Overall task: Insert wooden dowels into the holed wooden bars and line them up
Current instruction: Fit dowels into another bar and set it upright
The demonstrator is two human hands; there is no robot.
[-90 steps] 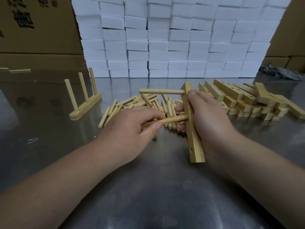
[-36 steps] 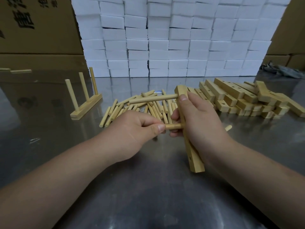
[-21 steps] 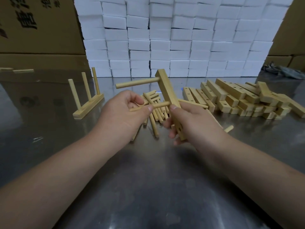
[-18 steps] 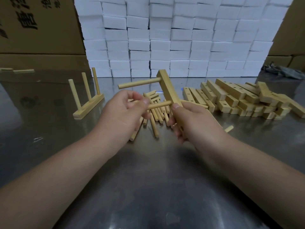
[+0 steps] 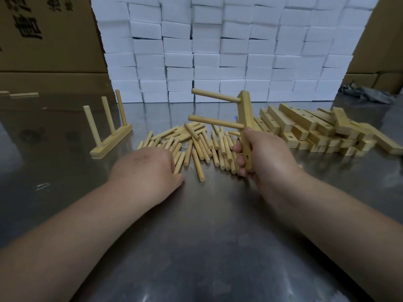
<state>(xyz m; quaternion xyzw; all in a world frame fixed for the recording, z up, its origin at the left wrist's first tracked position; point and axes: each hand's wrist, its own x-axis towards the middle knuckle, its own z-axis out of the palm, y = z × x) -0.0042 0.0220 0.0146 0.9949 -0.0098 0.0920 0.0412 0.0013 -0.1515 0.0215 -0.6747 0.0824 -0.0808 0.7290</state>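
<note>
Two dowels (image 5: 214, 122) sit in the bar (image 5: 246, 118), which the right hand (image 5: 266, 155) grips upright above the surface (image 5: 207, 236), fingers curled round its lower part; one hole low down looks empty. The left hand (image 5: 146, 168) lies on the loose dowels (image 5: 202, 144), fingers hidden, so its grip cannot be told. One finished bar (image 5: 111, 140) with three dowels stands at left; judging by the pile of bare bars (image 5: 305, 125), most work remains

Hidden fingertips, half-covered bar
The left hand (image 5: 148, 168) hides its fingertips among loose pale wooden dowels (image 5: 202, 144); the right hand (image 5: 268, 158) covers part of the lower half of the upright holed wooden bar (image 5: 245, 105)
</note>
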